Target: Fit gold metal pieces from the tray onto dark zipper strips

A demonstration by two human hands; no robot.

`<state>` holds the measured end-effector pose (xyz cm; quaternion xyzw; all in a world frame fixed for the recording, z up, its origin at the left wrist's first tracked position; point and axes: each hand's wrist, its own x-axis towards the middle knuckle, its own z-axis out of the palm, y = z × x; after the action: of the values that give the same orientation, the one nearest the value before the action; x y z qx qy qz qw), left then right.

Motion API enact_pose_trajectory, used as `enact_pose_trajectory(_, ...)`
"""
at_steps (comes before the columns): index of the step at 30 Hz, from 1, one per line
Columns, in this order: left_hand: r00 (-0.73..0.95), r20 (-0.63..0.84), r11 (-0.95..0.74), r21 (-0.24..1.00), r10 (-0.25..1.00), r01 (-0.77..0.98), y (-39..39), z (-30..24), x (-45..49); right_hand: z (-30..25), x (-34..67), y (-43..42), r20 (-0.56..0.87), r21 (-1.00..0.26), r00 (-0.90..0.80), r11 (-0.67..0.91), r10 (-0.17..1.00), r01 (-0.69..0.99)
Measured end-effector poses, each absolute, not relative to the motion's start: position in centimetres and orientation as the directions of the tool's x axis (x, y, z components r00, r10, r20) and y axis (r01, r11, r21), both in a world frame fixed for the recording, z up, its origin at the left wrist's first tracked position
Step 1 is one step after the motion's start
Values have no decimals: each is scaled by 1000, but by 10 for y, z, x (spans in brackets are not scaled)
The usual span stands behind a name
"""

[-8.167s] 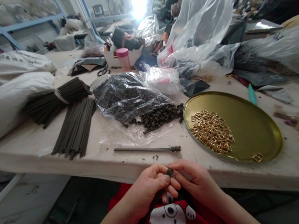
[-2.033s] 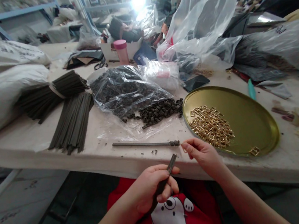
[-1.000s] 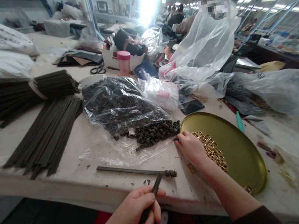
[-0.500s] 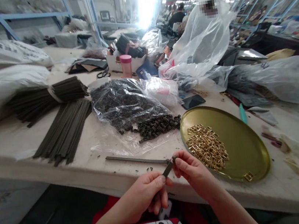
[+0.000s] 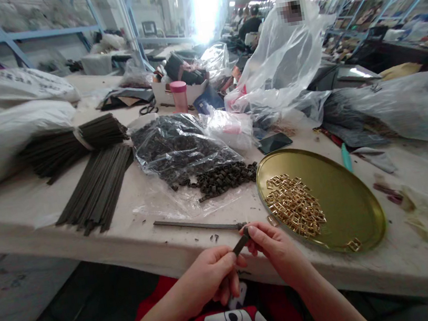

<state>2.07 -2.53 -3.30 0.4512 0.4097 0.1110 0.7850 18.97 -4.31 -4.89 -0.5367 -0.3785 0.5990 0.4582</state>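
Note:
My left hand (image 5: 212, 277) is closed round a thin dark strap (image 5: 240, 243) whose tip sticks up towards the table edge. My right hand (image 5: 276, 247) pinches a small dark piece at that tip, fingers pressed together. Just beyond them a finished dark strap (image 5: 197, 225) with a loop at its end lies on the white table (image 5: 422, 258). A heap of small dark loops (image 5: 224, 176) spills from a clear bag (image 5: 180, 146). To the right, a round gold tray (image 5: 347, 200) holds several gold buckles (image 5: 295, 206).
Loose dark straps (image 5: 96, 190) and a tied bundle (image 5: 72, 143) lie at the left, beside white sacks (image 5: 7, 136). A pink cup (image 5: 180, 95), a black phone (image 5: 274, 142), large plastic bags (image 5: 287, 60) and a seated person behind them fill the back.
My right hand reached to the loop heap by the tray, then came back to the strap tip held by my left hand. The view tilted up and settled again.

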Motion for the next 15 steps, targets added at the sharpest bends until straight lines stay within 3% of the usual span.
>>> enact_pose_trajectory(3,614,-532,535,820,583,202,-25,-32,20,-50,189,-44,-309,-928,-6,-303,951,-218)
enact_pose_trajectory(15,623,-503,397,862,599,315,-25,-30,15,-45,189,-47,-340,-934,-126,-351,932,-75)
